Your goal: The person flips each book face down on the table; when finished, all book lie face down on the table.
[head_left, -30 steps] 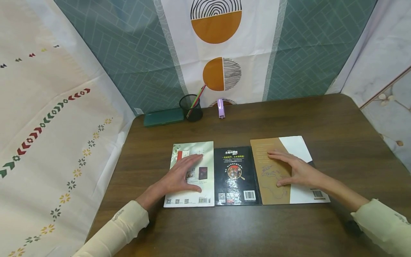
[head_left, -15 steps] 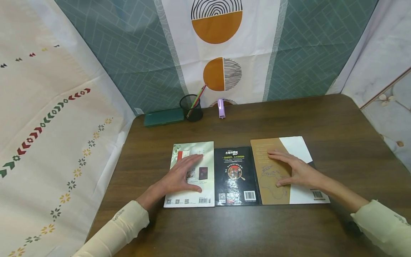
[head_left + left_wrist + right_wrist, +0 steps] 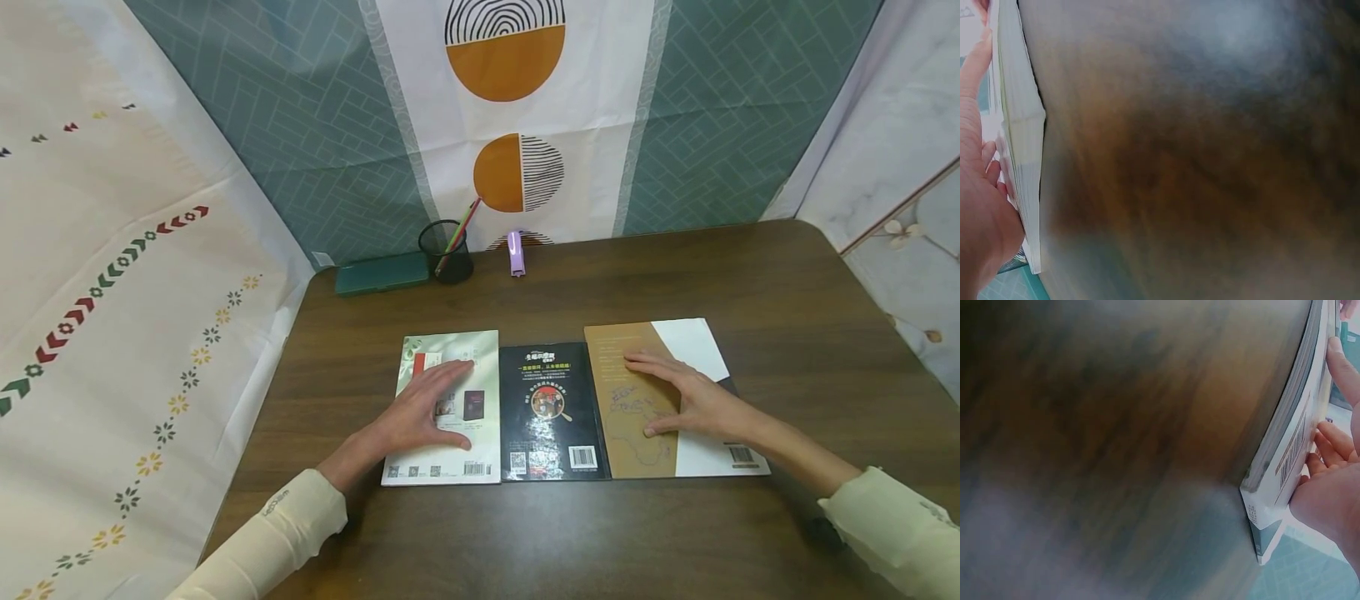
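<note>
Three books lie side by side on the brown wooden table. On the left is a pale green book (image 3: 450, 460), with my left hand (image 3: 422, 410) resting on its cover, thumb spread apart from the fingers. A black book (image 3: 551, 446) with a magnifying-glass picture fills the middle, no hand on it. My right hand (image 3: 697, 402) rests on the brown and white book (image 3: 622, 350) at the right, fingers extended to the left. In the left wrist view the page edges of the green book (image 3: 1025, 144) show; the right wrist view shows the spine side and barcode of the white book (image 3: 1291, 450).
At the back of the table (image 3: 750, 275) stand a dark green case (image 3: 382, 273), a black mesh pen cup (image 3: 453, 265) holding pencils (image 3: 459, 237), and a purple stapler (image 3: 516, 254). A patterned cloth (image 3: 300, 125) hangs behind the table's far edge.
</note>
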A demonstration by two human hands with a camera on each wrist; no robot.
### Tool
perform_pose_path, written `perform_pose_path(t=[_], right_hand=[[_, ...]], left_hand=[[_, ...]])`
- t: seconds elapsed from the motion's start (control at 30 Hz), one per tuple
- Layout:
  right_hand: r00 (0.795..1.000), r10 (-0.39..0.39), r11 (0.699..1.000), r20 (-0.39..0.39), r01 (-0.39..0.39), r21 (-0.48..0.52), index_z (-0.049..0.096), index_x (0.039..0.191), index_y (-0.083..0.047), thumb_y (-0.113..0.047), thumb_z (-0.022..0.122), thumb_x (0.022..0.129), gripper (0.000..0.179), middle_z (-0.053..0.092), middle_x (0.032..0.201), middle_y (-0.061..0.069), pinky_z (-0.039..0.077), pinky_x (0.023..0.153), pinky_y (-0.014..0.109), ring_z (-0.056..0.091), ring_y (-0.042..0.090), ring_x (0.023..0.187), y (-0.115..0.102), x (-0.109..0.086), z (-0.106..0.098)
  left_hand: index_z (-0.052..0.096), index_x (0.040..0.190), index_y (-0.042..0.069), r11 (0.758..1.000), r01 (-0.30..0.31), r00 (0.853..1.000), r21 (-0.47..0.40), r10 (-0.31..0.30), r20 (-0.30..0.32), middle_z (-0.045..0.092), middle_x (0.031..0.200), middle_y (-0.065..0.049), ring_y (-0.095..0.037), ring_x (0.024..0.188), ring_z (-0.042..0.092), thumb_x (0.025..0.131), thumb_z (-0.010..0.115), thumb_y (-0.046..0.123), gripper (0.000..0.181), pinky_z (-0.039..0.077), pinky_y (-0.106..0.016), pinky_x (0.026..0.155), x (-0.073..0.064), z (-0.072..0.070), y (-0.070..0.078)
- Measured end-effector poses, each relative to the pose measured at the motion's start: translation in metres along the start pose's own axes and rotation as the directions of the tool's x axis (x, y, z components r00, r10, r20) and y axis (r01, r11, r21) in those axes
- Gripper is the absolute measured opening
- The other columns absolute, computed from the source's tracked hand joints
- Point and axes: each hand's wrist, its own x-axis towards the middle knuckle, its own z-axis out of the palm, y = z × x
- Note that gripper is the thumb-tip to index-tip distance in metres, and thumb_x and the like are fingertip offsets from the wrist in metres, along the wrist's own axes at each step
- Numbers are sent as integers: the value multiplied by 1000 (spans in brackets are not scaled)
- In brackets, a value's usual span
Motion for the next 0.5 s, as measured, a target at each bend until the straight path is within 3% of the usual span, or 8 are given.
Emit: perform_pose_path(t=[0.5], right_hand=[[1000,9,1000,-3,-9,-21,48,158,-6,-37,99,72,104,39,165,20,27,113,77,30,54,149,-1,0,1]], left_hand=[[32,168,20,999,29,999,23,-30,19,35,171,-4,-26,157,31,70,93,65,124,22,-56,126,0,2,0]])
